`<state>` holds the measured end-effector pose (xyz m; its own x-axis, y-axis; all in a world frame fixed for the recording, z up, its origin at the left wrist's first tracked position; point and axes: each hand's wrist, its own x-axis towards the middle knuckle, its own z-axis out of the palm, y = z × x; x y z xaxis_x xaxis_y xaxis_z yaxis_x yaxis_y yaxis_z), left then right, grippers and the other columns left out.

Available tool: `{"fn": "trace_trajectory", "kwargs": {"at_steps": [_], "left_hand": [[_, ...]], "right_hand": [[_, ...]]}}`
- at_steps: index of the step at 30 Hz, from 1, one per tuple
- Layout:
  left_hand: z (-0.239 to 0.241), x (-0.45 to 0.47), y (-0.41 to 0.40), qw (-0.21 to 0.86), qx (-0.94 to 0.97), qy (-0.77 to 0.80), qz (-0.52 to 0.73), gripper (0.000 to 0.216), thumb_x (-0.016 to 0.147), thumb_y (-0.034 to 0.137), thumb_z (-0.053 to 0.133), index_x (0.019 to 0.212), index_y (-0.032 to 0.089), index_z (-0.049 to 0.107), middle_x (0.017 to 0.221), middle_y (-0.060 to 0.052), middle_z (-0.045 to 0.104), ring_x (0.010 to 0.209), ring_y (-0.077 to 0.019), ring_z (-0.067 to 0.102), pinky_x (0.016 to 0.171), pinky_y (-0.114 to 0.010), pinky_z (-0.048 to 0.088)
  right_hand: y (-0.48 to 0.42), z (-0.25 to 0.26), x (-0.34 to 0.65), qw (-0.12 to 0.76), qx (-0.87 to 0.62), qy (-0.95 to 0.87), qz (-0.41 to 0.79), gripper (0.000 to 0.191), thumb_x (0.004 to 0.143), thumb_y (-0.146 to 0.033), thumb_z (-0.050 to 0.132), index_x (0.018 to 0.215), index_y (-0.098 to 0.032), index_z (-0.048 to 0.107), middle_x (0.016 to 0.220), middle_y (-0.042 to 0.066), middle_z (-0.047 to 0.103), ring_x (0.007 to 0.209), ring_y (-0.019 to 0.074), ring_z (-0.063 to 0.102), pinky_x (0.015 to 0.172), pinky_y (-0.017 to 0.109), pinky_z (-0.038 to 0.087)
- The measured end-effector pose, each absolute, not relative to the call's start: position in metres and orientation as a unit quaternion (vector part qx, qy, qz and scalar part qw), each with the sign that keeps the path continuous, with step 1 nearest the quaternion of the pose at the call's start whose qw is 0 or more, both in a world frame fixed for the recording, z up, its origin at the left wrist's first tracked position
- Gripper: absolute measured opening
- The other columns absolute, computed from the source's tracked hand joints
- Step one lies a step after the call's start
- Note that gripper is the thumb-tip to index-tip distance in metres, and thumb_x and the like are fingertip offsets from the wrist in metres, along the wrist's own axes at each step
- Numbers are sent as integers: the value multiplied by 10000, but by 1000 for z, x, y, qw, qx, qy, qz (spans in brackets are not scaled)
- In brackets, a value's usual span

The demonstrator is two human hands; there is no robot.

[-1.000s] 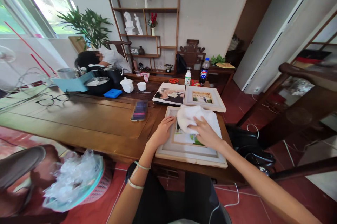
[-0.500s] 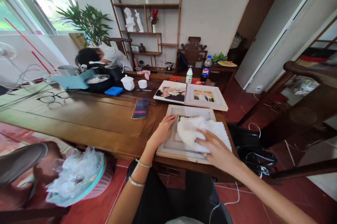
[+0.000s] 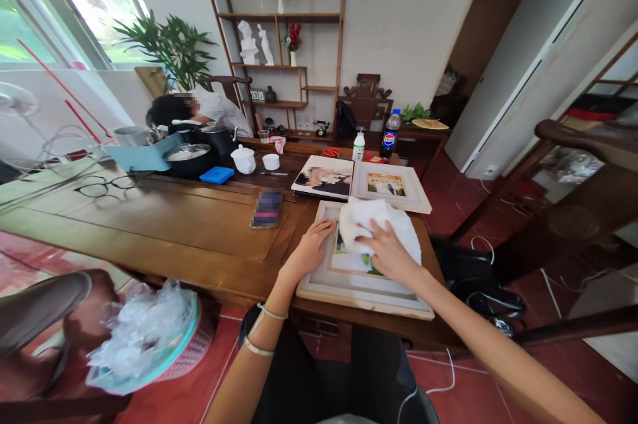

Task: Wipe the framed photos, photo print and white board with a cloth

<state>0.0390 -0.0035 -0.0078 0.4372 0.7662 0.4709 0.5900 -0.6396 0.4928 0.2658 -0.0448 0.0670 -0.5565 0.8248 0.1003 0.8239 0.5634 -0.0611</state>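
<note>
Fingers (image 3: 373, 240) of the right hand (image 3: 393, 258) lie spread and flat on a white cloth (image 3: 381, 218), pressing it down rather than pinching it, likely so that a broad patch bears on the glass.

Wooden table (image 3: 174, 224): long, runs from 9 to 12 o'clock of the person.

Picture frame (image 3: 349, 291): lies flat and face up on the table's near corner, straight ahead of the person. The cloth covers its 1 o'clock part.

Left hand (image 3: 309, 251): open, fingers loosely together, laid on the frame's 9 o'clock border — seemingly to keep it from sliding.

Second frame (image 3: 390, 186) and photo print (image 3: 323, 177): side by side at 12 o'clock of the near frame, close to its far edge. I cannot tell if they touch it.

Phone (image 3: 268, 208): at 10 o'clock of the frame, face up, near it.
</note>
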Motion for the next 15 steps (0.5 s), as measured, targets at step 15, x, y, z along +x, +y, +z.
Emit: {"fn": "trace_trajectory", "kwargs": {"at_steps": [15], "left_hand": [[-7, 40, -4, 133, 827, 403, 370, 519, 805, -23, 360, 1262, 157, 529, 1318, -111, 534, 1302, -211, 396, 1091, -476, 341]], "right_hand": [[-91, 81, 245, 41, -503, -862, 51, 577, 683, -55, 470, 1238, -181, 566, 1410, 130, 424, 1336, 339, 283, 1069, 519, 229]]}}
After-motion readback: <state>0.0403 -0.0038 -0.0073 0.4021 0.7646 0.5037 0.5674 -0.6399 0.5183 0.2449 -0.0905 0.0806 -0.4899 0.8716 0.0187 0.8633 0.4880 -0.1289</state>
